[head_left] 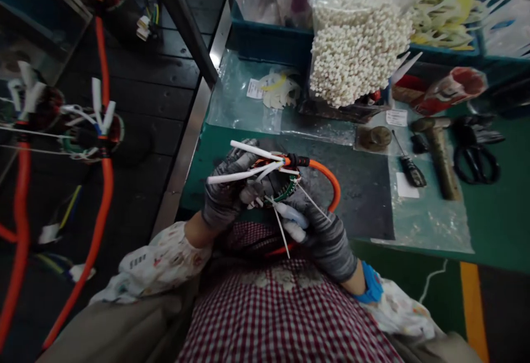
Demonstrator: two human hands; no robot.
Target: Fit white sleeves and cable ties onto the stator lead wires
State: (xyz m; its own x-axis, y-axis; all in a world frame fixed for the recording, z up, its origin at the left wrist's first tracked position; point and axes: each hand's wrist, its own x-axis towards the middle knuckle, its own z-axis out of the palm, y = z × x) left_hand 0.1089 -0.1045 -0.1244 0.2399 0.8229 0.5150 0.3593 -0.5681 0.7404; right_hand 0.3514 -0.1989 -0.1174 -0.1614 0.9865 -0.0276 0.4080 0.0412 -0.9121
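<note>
My left hand (pixel 227 191), in a grey glove, is closed around a motor stator (pixel 285 189) with a green rim. White sleeved wires (pixel 236 176) stick out of the stator to the left, over that hand. A thick orange cable (pixel 331 178) with a black band leaves the stator and curves down behind my right hand (pixel 323 230). That hand, also gloved, has pale coverings on its fingertips, which are drawn together at the stator's near edge by a thin white cable tie (pixel 282 233). A second cable tie (pixel 312 200) slants across its fingers. Part of the stator is hidden by both hands.
A bag of white beads (pixel 356 42) lies before blue bins (pixel 269 42). On the right are a screwdriver (pixel 409 164), a hammer (pixel 441 158) and scissors (pixel 476 164). Left of the table edge (pixel 182 158), more stators (pixel 91 136) hang on orange cables.
</note>
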